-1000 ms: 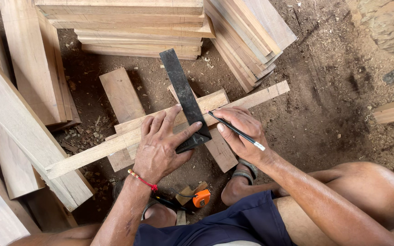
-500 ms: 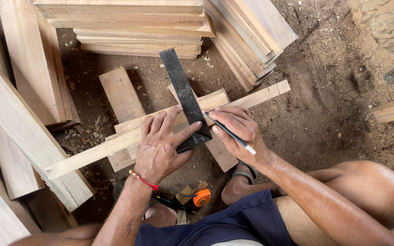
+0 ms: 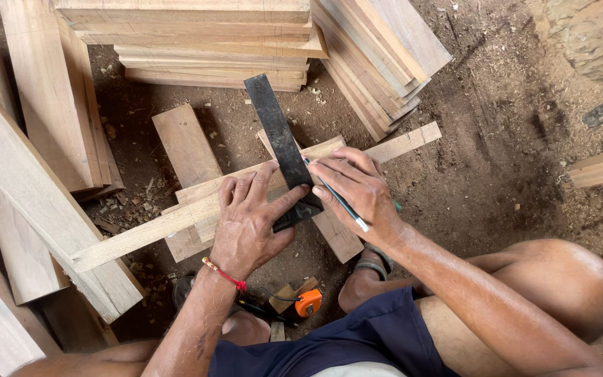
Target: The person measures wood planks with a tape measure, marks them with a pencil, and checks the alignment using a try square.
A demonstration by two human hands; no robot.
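Left hand (image 3: 249, 223) spread flat, pinning dark square (image 3: 280, 146) across wooden strip (image 3: 197, 213) at frame centre. Right hand (image 3: 357, 188) pinching pencil (image 3: 340, 199) against blade. Line seemingly mid-marking, cutting undone.

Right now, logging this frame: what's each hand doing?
Left hand: open, pressed flat on the square and wood strip.
Right hand: closed, holding a pencil.
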